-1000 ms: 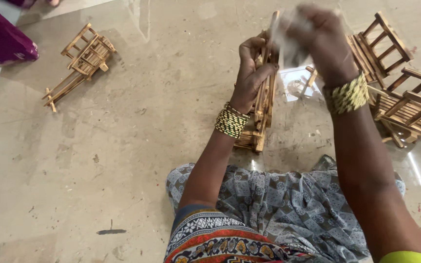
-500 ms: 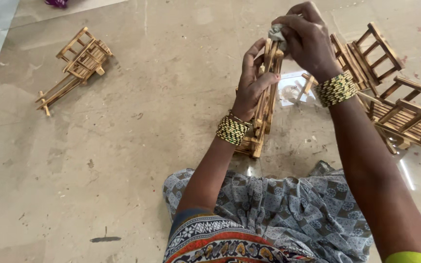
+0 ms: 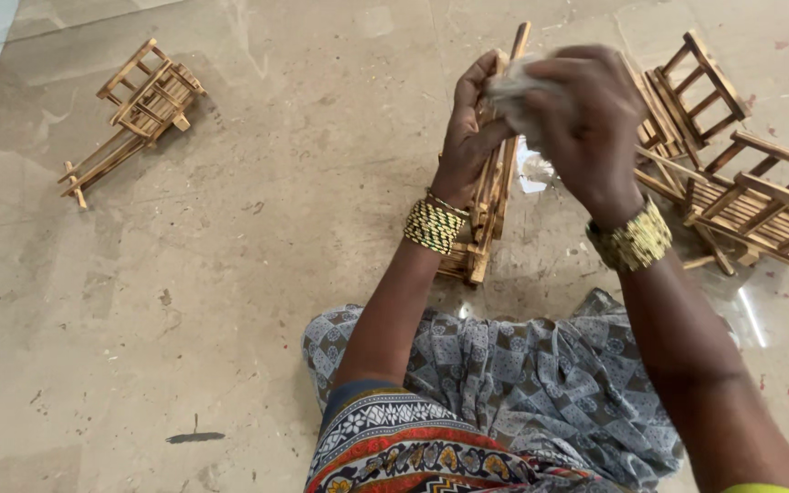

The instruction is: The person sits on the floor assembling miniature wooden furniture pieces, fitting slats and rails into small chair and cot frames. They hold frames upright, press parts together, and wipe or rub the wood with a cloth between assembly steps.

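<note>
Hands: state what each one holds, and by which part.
Left hand grips the upright wooden frame near its top. Right hand clutches a pale wad.

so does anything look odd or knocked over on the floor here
Yes: the small wooden frame at upper left lies tipped on its side, apart from the others. The left hand holds another one upright.

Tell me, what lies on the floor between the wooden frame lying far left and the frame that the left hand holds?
In the head view, only bare stone floor lies between the fallen wooden frame and the held frame gripped by the left hand.
</note>
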